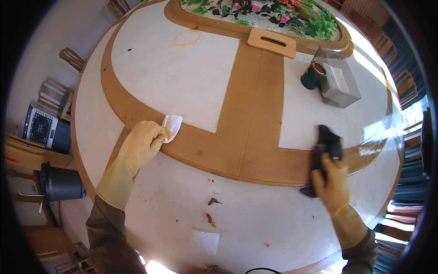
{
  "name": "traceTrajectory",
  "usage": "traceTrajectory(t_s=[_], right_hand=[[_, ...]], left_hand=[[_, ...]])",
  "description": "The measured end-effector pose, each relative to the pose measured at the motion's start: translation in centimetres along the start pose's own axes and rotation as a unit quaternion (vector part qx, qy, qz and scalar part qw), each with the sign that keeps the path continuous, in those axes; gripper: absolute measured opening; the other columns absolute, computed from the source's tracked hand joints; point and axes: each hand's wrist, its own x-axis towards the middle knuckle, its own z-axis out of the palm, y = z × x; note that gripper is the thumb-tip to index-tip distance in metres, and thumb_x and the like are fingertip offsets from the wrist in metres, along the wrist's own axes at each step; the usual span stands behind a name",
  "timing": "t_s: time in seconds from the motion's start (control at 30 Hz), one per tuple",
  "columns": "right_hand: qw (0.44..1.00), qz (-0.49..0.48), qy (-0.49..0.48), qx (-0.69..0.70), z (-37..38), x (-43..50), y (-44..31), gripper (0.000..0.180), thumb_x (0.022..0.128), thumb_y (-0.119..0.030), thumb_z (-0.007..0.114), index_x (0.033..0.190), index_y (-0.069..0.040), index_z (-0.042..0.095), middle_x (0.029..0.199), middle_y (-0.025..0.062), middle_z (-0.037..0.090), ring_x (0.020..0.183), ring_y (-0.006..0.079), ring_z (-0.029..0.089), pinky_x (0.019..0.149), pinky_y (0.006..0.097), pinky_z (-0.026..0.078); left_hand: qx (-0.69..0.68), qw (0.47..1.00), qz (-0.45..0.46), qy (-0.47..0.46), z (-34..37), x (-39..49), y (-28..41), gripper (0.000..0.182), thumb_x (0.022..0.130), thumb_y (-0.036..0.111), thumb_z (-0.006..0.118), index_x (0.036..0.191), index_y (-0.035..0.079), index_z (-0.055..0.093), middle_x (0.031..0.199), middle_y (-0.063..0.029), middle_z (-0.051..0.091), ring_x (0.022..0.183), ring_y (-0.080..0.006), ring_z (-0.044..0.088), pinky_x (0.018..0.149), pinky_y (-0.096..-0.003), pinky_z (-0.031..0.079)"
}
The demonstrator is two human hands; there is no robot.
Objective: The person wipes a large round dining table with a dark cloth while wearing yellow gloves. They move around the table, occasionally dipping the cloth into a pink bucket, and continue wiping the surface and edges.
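My left hand (147,145), in a cream rubber glove, pinches a folded white paper napkin (174,126) over the wooden band (202,145) of a large round table. On the right, my right hand (333,186), gloved alike, grips a dark cloth (326,145) that lies across the band's edge and is slightly blurred. Food scraps lie on the white table surface between my arms: a dark scrap (214,201), a red piece (209,218) and small crumbs. Closer to me is a flat white napkin (205,241). A yellowish ring stain (187,37) marks the far left panel.
Artificial flowers (255,8) fill the table's centre. Near them are a wooden lid with a slot (272,42), a clear plastic box (342,82) and a dark green canister (312,76). Chairs (54,94) and a black bucket (63,181) stand beyond the left rim.
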Motion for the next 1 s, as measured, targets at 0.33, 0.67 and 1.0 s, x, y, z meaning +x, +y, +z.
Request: traceTrajectory(t_s=[0.33,0.67,1.0], right_hand=[[0.955,-0.196,0.217,0.041,9.7,28.2,-8.6,0.029,0.098,-0.024,0.074,0.119,-0.008,0.086,0.106,0.0233,0.081,0.100,0.0463,0.077,0.094,0.0572,0.061],[0.932,-0.339,0.011,0.127,14.8,24.0,-25.6,0.028,0.095,-0.018,0.074,0.120,-0.012,0.085,0.125,0.0208,0.081,0.114,0.0445,0.077,0.099,0.0533,0.063],[0.979,-0.092,0.179,0.012,2.8,2.3,-5.1,0.028,0.094,-0.006,0.076,0.120,-0.012,0.086,0.122,0.0189,0.081,0.116,0.0408,0.073,0.104,0.0495,0.058]], left_hand=[[-0.006,0.991,0.042,0.125,6.5,0.6,-0.2,0.011,0.102,0.010,0.073,0.106,0.012,0.083,0.096,-0.0113,0.078,0.096,-0.0400,0.069,0.088,-0.0504,0.055],[-0.399,0.849,-0.142,0.315,6.4,0.4,0.3,0.014,0.117,0.011,0.061,0.129,0.005,0.066,0.103,-0.0004,0.068,0.082,-0.0076,0.060,0.071,-0.0265,0.051],[-0.046,0.983,-0.060,0.167,1.4,-0.4,-1.4,0.016,0.115,0.009,0.061,0.122,0.004,0.074,0.109,-0.0104,0.076,0.103,-0.0282,0.070,0.091,-0.0411,0.056]])
